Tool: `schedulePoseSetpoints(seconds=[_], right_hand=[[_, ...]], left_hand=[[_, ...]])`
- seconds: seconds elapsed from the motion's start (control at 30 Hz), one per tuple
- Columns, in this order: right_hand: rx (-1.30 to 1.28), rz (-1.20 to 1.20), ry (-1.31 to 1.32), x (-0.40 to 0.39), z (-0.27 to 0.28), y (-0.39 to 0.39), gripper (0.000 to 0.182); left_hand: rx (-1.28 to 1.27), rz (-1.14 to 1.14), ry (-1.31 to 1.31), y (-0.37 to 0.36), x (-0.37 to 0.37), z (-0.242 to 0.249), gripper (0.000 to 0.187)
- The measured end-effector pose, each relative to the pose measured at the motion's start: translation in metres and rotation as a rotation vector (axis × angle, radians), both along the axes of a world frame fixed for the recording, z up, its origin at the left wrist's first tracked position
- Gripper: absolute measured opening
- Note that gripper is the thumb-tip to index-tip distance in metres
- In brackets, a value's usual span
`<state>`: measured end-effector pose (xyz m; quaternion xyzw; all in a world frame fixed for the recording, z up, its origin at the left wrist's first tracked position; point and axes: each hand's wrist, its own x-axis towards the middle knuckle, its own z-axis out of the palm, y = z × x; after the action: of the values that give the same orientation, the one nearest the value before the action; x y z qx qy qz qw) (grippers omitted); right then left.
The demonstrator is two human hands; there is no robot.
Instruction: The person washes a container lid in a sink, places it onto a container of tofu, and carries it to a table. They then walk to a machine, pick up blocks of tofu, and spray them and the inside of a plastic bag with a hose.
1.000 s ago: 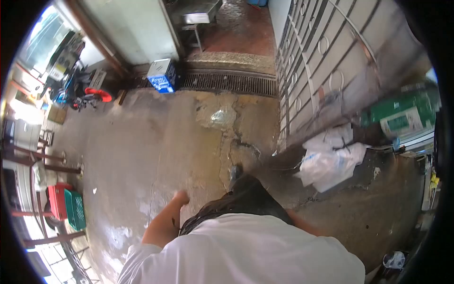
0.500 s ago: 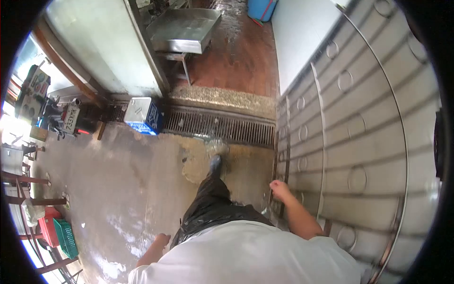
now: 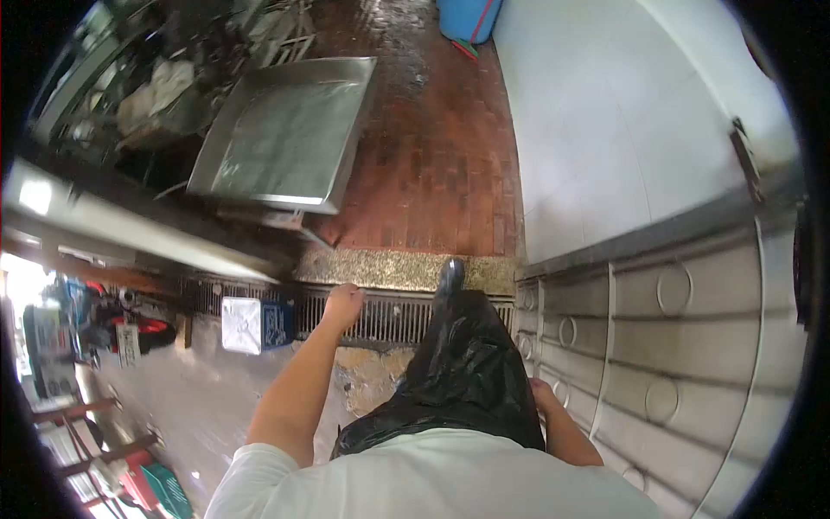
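I am walking in a white shirt and a black plastic apron. My left hand is swung forward over the metal drain grate, fingers curled with nothing in them. My right hand hangs low by my hip, close to the metal shutter on the right; the apron hides most of it, so its fingers cannot be read. My boot steps on the speckled stone threshold.
A steel table stands ahead on the left over a wet red brick floor. A blue and white box sits by the grate. A white wall runs along the right, a blue bin at the far end.
I have stepped forward across the wet concrete to the grate and threshold. My left arm swung forward and my right arm dropped back from the shutter to my side.
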<state>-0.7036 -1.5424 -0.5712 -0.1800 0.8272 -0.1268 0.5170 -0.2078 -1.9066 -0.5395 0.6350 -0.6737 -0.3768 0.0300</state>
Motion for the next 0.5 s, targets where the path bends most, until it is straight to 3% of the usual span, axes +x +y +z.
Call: schedulePoseSetpoints(seconds=[0.07, 0.1, 0.17, 0.23, 0.33, 0.37, 0.43, 0.5], right_hand=[[0.064, -0.560, -0.688, -0.014, 0.003, -0.055, 0.048], [0.096, -0.592, -0.747, -0.024, 0.001, -0.082, 0.048], [0.181, -0.493, -0.614, -0.055, -0.054, -0.106, 0.049], [0.250, -0.414, -0.545, -0.087, -0.068, -0.144, 0.050], [0.184, 0.154, -0.255, -0.132, 0.039, -0.290, 0.048], [0.175, 0.302, -0.127, -0.146, 0.060, -0.336, 0.050], [-0.013, 0.338, -0.074, -0.181, 0.056, -0.407, 0.055], [0.052, 0.186, -0.070, -0.182, 0.167, -0.531, 0.059]], left_hand=[[-0.310, 0.060, -0.122, -0.067, -0.047, -0.005, 0.048], [-0.278, 0.038, -0.138, -0.089, -0.062, 0.001, 0.048], [0.094, -0.016, -0.193, -0.129, -0.066, 0.007, 0.052], [0.287, -0.697, -0.374, -0.146, -0.022, -0.055, 0.062], [0.938, -0.081, -0.261, -0.191, -0.084, 0.127, 0.067], [0.900, 0.094, -0.199, -0.196, -0.086, 0.147, 0.065], [1.001, 0.149, 0.122, -0.214, -0.054, 0.117, 0.052], [0.864, 0.190, 0.203, -0.268, -0.067, 0.163, 0.045]])
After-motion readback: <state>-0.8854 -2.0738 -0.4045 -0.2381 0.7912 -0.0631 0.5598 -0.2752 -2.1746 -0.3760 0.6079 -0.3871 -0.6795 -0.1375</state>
